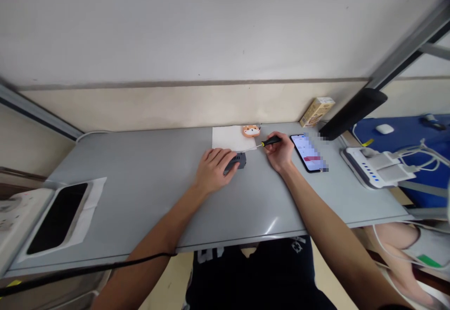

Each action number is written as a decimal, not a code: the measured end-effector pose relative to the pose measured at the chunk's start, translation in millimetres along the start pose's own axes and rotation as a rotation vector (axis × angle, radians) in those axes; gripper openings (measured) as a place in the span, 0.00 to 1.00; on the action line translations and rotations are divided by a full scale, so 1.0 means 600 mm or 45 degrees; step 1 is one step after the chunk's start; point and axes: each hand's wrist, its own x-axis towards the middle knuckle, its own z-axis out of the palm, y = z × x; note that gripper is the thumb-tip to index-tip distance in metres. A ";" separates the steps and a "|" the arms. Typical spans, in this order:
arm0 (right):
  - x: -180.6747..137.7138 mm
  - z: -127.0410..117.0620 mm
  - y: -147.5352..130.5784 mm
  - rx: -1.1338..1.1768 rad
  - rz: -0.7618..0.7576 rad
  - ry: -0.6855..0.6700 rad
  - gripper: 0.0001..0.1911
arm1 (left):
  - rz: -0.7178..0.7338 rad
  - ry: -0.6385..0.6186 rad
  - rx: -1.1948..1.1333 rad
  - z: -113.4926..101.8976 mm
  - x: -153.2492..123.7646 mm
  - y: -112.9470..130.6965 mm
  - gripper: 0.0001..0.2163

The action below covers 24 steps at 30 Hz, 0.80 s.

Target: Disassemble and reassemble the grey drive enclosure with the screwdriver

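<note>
A glossy grey table (pixel 151 160) stands against a pale wall (pixel 168 29), beige lower down

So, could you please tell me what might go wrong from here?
The black-handled, thin-shafted metal screwdriver in the right hand could slip at the dark grey, slotted block and jab the left hand gripping it. The block might also skid on the smooth grey tabletop. The right hand could nudge the black-edged, lit-screen phone beside it.

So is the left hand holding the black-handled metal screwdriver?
No, the right hand holds that screwdriver while the left hand grips a dark grey slotted block.
</note>
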 end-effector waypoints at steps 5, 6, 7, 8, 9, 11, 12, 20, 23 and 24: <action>0.001 0.002 0.003 0.002 -0.007 0.024 0.09 | 0.033 -0.016 0.019 0.002 0.002 0.003 0.13; 0.002 0.002 0.004 -0.006 -0.013 0.024 0.09 | 0.034 -0.025 0.020 0.002 0.001 0.003 0.14; 0.003 0.002 0.005 -0.016 -0.019 0.027 0.10 | 0.034 -0.037 0.020 0.003 0.001 0.002 0.14; 0.004 0.001 0.006 -0.027 -0.023 0.034 0.10 | 0.032 -0.048 0.020 0.004 0.001 0.001 0.14; 0.005 0.000 0.007 -0.036 -0.027 0.044 0.10 | 0.030 -0.056 0.020 0.004 0.001 0.001 0.14; 0.007 -0.002 0.008 -0.048 -0.032 0.057 0.11 | 0.030 -0.061 0.023 0.006 0.000 0.000 0.14; 0.008 -0.004 0.008 -0.051 -0.036 0.058 0.11 | 0.030 -0.055 0.026 0.006 -0.001 -0.001 0.13; 0.010 -0.006 0.005 -0.048 -0.061 0.062 0.11 | 0.069 -0.077 0.058 0.009 -0.003 -0.002 0.16; 0.011 -0.006 0.006 -0.059 -0.074 0.073 0.12 | 0.075 -0.079 0.073 0.007 -0.002 -0.002 0.16; 0.012 -0.007 0.006 -0.057 -0.076 0.077 0.12 | 0.076 -0.081 0.077 0.006 -0.002 -0.002 0.15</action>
